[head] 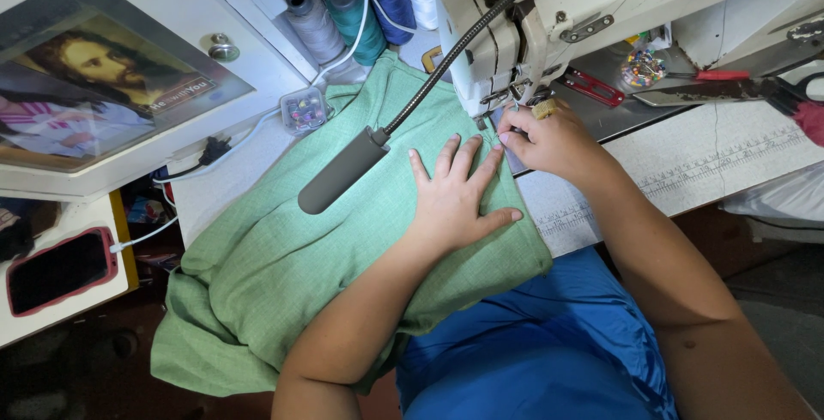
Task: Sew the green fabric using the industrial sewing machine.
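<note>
A green cloth (283, 257) lies spread over the sewing table and hangs toward my lap. My left hand (455, 193) rests flat on it, fingers apart, pressing it down just left of the needle area. My right hand (554, 138) pinches the cloth's edge right under the head of the white sewing machine (549, 17); a thimble or ring shows on one finger. The needle itself is hidden behind the machine head and my fingers.
A grey gooseneck lamp (343, 171) reaches over the cloth. Thread cones (348, 12) stand at the back. A small clear box (305, 111), red-handled scissors (592, 85), a bead container (644, 68), a framed picture (94, 85) and a phone in a red case (60, 270) lie about.
</note>
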